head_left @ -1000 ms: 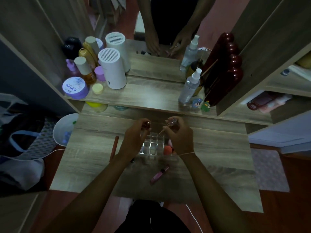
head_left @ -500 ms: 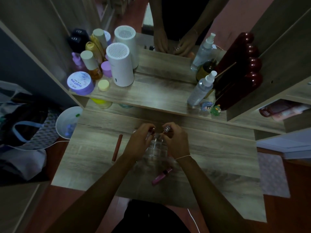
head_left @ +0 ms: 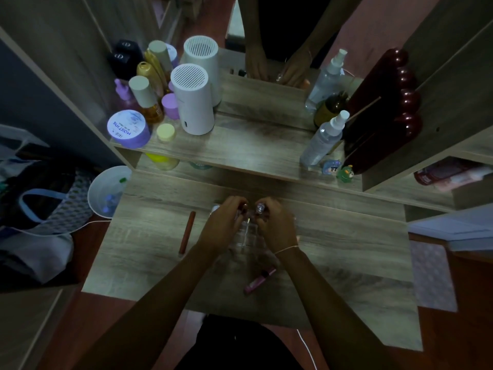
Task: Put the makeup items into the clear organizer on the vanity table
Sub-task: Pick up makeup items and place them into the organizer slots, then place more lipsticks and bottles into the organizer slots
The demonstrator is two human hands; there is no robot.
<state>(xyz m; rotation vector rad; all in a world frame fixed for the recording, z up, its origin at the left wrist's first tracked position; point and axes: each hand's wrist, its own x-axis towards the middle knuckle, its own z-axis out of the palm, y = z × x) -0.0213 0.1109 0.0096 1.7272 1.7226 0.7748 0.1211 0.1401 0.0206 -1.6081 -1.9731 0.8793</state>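
Pink tube (head_left: 259, 280), seemingly reddish-brown pencil (head_left: 187, 233), wood-grain table (head_left: 346, 252).

Both hands meet over the clear organizer (head_left: 246, 233) on the wooden table (head_left: 333, 244): the left hand (head_left: 222, 227) pinches a small dark-capped item (head_left: 243, 208), the right hand (head_left: 276, 225) a small silver-capped one (head_left: 260, 208), though the dim light hides what each item is. A pink tube (head_left: 259, 281) lies on the table just in front of the organizer, and a reddish-brown pencil (head_left: 187, 233) lies well to the left. On the shelf behind stand a white ribbed cylinder (head_left: 192, 98), a purple jar (head_left: 128, 128) and a clear spray bottle (head_left: 324, 140).
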